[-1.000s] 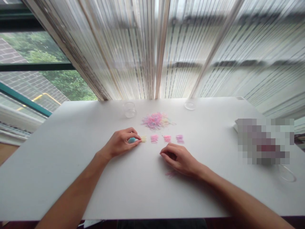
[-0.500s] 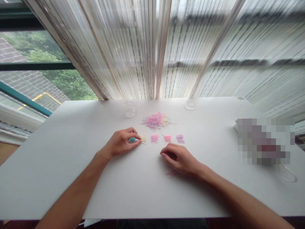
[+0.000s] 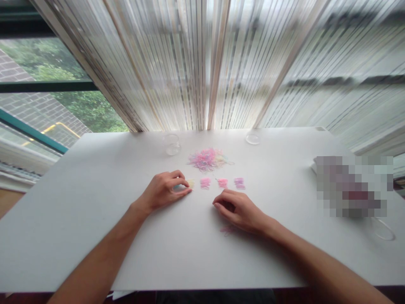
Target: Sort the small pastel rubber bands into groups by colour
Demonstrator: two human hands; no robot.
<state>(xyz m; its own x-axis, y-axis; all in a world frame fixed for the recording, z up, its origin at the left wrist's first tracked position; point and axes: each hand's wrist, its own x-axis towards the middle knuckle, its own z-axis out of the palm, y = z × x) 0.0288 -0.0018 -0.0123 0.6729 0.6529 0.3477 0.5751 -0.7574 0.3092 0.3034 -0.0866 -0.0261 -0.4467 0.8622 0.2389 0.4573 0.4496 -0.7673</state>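
Small piles of thin pastel rubber bands lie in a row on the white table [image 3: 152, 253]. My left hand [image 3: 166, 188] is at the yellow bands [image 3: 191, 183], thumb and index finger nearly together on the pile's near edge, pinching a yellow band. It partly covers the blue bands [image 3: 179, 186]. My right hand [image 3: 237, 207] rests on the table with fingers curled and tips together; anything inside is hidden. Just beyond it sit two pink piles, one [image 3: 205, 183] and another [image 3: 222, 183], and a purple pile [image 3: 239, 183]. A few loose pink bands [image 3: 226, 229] lie beneath the right wrist.
A mixed heap of bands [image 3: 207, 159] lies behind the row. Clear round containers or lids stand farther back, left [image 3: 172, 145] and right [image 3: 252, 139]. A blurred-out object [image 3: 349, 188] with a white loop [image 3: 384, 230] is at the right. Strip curtains hang beyond the table.
My left hand has shifted slightly to the right along the near edge of the yellow bands, covering more of the blue ones. My right hand has stayed in place.
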